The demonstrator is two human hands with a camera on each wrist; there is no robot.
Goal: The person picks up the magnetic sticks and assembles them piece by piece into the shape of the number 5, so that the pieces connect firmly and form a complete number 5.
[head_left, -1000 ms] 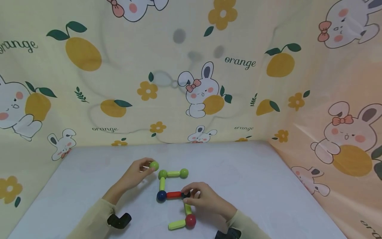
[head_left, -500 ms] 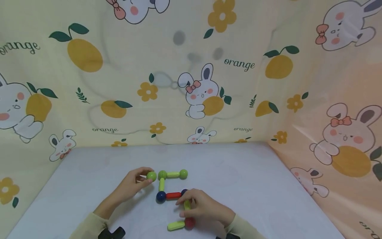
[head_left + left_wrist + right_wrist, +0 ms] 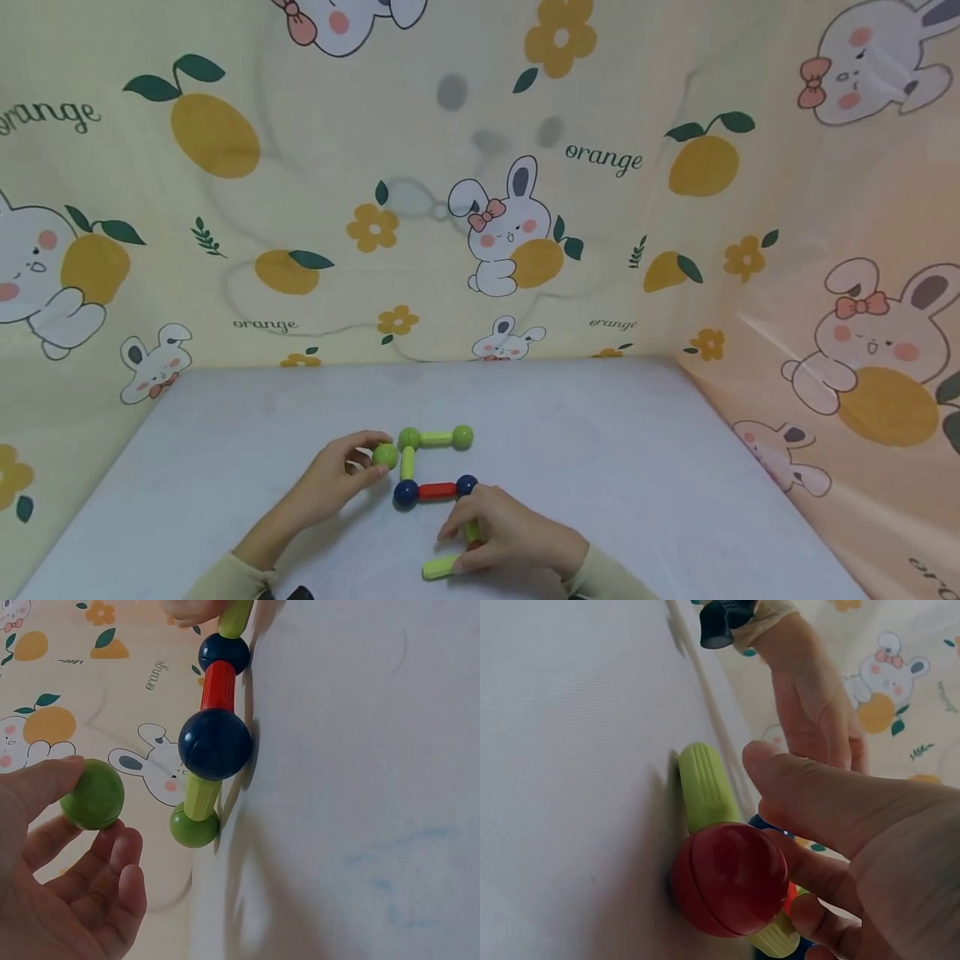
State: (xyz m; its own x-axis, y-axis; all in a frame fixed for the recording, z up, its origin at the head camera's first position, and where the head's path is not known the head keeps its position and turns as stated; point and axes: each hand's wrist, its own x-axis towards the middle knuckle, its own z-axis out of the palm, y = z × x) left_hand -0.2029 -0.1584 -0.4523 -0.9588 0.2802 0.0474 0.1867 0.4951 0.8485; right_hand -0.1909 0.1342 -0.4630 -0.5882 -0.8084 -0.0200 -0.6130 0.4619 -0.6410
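My left hand [image 3: 333, 479] pinches a green ball [image 3: 94, 795] between thumb and fingers, just left of a connected shape of rods and balls. Two green balls joined by a light green rod [image 3: 436, 437] form its far end. Another light green rod [image 3: 407, 464] runs to a dark blue ball [image 3: 406, 493], then a red rod [image 3: 437, 491] to a second dark blue ball [image 3: 467, 484]. My right hand [image 3: 517, 533] hovers with thumb and fingers apart around the red ball [image 3: 731, 877], mostly hidden from the head view. From that ball a light green rod [image 3: 705, 784] sticks out.
The shape lies on a white tabletop [image 3: 600, 442]. A cloth backdrop [image 3: 315, 192] printed with rabbits and oranges rises behind and beside the table. A black wrist mount [image 3: 724, 622] sits on the left sleeve.
The left hand has come nearer with its green ball, staying beside the shape. My right hand has left the second dark blue ball and moved down to the red ball.
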